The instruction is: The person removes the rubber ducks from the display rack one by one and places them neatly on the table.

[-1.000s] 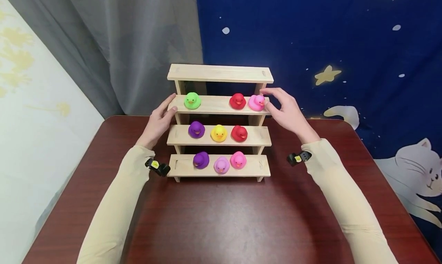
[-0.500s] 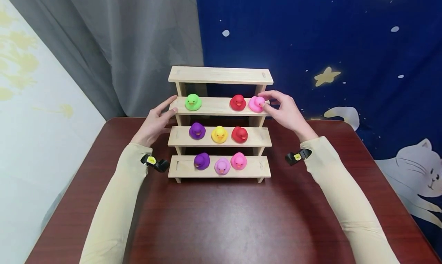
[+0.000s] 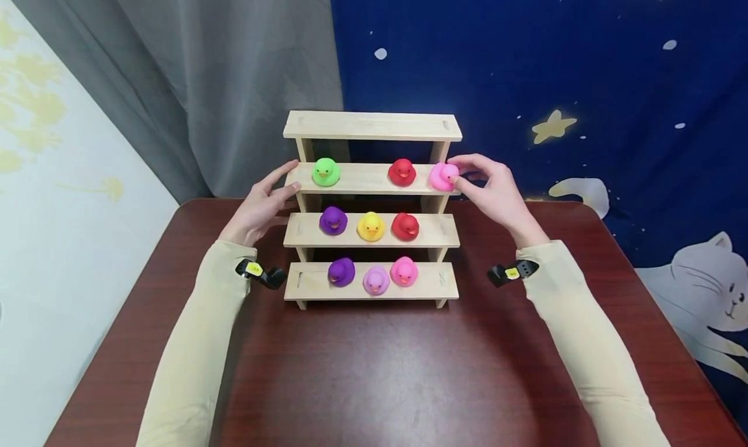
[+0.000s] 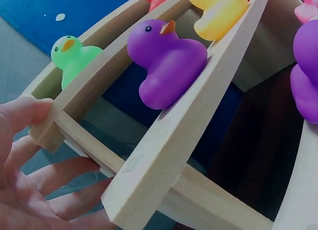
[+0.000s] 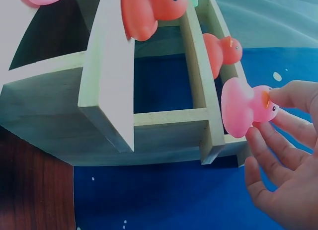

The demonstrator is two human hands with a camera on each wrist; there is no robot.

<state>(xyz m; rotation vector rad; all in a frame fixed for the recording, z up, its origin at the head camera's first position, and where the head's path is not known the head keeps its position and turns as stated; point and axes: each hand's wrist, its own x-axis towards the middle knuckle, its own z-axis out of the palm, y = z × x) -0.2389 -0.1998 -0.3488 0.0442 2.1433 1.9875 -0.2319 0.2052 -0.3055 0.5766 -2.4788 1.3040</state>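
A blue curtain [image 3: 497, 31] printed with stars and a gray curtain [image 3: 234, 76] hung along the far side of the room. Before them spread the dark red worktop [image 3: 374, 382], and on its far part stood a wooden stand [image 3: 374, 126] with four stepped shelves. The person's left hand [image 3: 260, 203] touched the left end of the second shelf from the top, its fingers spread and loose. The right hand [image 3: 487, 190] was grasping a pink duck [image 3: 443, 177] between thumb and fingers, at the right end of that same shelf; I could not tell whether the duck's base touched the wood.

Left along that shelf sat a red duck [image 3: 402, 173], then a green duck [image 3: 325, 172]. The next shelf nearer held, left to right, purple, yellow and red ducks; the lowest, nearest one held a purple, a lilac and another pink duck.
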